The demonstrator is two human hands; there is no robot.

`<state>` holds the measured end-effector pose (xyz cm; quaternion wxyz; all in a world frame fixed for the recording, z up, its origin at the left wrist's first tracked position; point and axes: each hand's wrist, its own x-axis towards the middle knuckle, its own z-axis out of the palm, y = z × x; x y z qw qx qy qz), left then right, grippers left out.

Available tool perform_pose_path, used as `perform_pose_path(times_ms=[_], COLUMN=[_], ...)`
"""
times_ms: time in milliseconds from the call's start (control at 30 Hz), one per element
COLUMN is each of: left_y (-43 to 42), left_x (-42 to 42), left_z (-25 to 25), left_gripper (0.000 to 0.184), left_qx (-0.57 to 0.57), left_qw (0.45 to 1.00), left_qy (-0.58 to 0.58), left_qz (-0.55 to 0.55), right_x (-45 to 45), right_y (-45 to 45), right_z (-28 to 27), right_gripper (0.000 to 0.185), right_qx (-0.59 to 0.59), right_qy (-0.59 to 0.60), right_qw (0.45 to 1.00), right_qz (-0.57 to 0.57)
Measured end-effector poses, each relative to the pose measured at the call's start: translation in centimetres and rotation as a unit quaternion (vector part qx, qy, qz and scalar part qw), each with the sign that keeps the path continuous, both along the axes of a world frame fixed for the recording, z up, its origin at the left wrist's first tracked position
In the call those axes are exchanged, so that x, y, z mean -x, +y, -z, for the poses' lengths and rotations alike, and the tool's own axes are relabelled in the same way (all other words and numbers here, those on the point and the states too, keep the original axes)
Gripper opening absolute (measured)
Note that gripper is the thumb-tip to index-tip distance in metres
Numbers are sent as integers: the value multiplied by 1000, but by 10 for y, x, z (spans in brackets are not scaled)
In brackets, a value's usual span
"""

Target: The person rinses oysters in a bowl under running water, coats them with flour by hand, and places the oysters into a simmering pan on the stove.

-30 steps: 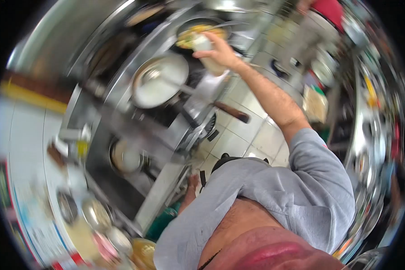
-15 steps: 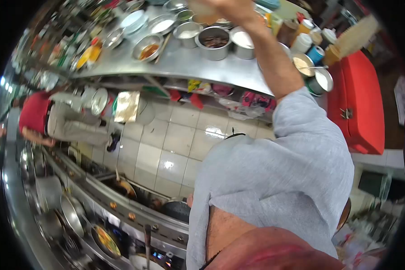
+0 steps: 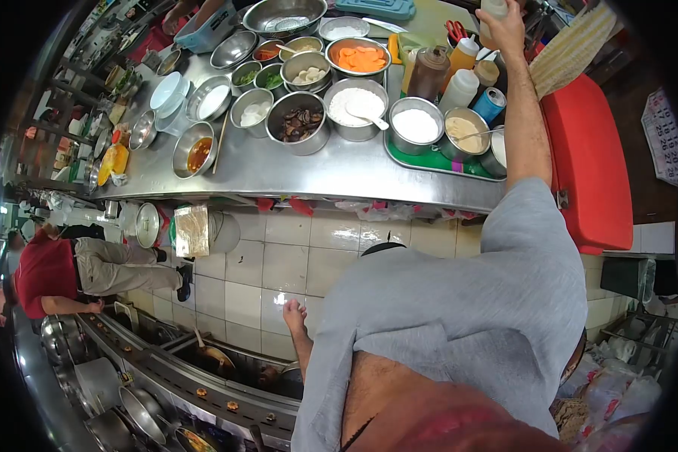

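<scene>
At the far right end of the steel counter, my right hand (image 3: 507, 29) is wrapped around a pale translucent squeeze bottle (image 3: 494, 22), upright near the top edge of the view. Just below it stand other bottles: a white-capped one (image 3: 459, 89), a brown sauce bottle (image 3: 427, 71) and a blue can (image 3: 490, 103). My left hand (image 3: 294, 313) hangs low over the tiled floor beside the stove; its fingers are loosely bent and apart, with nothing visible in them. Nearest bowls to my right arm hold white powder (image 3: 416, 126) and a beige powder with a spoon (image 3: 465, 129).
Metal bowls of sliced carrots (image 3: 360, 59), dark mushrooms (image 3: 300, 124) and brown sauce (image 3: 198, 154) crowd the steel counter (image 3: 279, 175). A red cooler box (image 3: 591, 166) stands right of it. Woks (image 3: 143, 413) line the stove at lower left. A person in red (image 3: 47, 275) stands at left.
My right hand has moved right, from above the rear bowls to the bottle end of the counter. My left hand has come into fuller view. The camera view has shifted and sharpened.
</scene>
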<state>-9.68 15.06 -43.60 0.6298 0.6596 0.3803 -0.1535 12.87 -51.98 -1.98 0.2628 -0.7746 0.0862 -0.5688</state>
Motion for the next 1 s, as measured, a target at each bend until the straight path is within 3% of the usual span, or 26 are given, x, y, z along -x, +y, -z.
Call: perform_pose_path(times_ms=[67,100,167,233,267,367,400,433,467,533,567,600,667,700,733,867,967,1000], left_y=[9,18,34,79,78,83,83,78,68,74,68,53,29,23,19,14,13,35], left_x=[17,30,72,110,115,130,137,146,158,165,162,153,140,125,119,146,174,192], left_z=[3,7,41,102,93,98,99,100,102,97,87,58,13,13,13,26,56,99], left_gripper=[24,24,21,17,18,18,20,21,23,16,15,14,15,16,16,22,24,24], left_qx=[-23,-47,-33,-49,-58,-63,-65,-67,-68,172,142,9,-73,-42,-37,-44,10,45], left_qw=[1000,998,995,996,991,997,998,997,994,979,982,992,986,978,983,991,985,989], left_qy=[16,33,52,39,26,16,11,7,4,-40,-41,-10,14,30,32,40,115,108], left_qz=[4,8,-80,57,122,51,13,-31,-82,-98,-117,-123,-149,-201,-175,-119,-126,-89], right_x=[-9,-26,-38,-37,-39,-46,-42,-42,-54,-56,-65,-80,-66,-48,-31,-8,4,0], right_y=[-19,-66,-95,-90,-96,-130,-115,-114,-137,-151,-156,-179,-159,-121,-82,-13,16,8], right_z=[15,40,56,58,62,80,70,64,65,63,62,61,49,28,7,-23,-23,-13], right_gripper=[55,63,63,60,60,58,55,61,61,47,43,45,54,61,68,64,62,60], right_qx=[-27,44,39,2,1,-99,-46,-49,18,-34,-60,-5,5,29,50,60,-14,-5], right_qy=[41,106,133,198,199,331,343,371,404,421,436,477,334,314,292,95,108,138], right_qw=[999,990,987,975,975,938,934,923,911,906,898,879,937,938,934,984,991,990], right_qz=[-17,76,77,101,100,39,90,94,82,35,18,11,96,148,200,137,77,44])
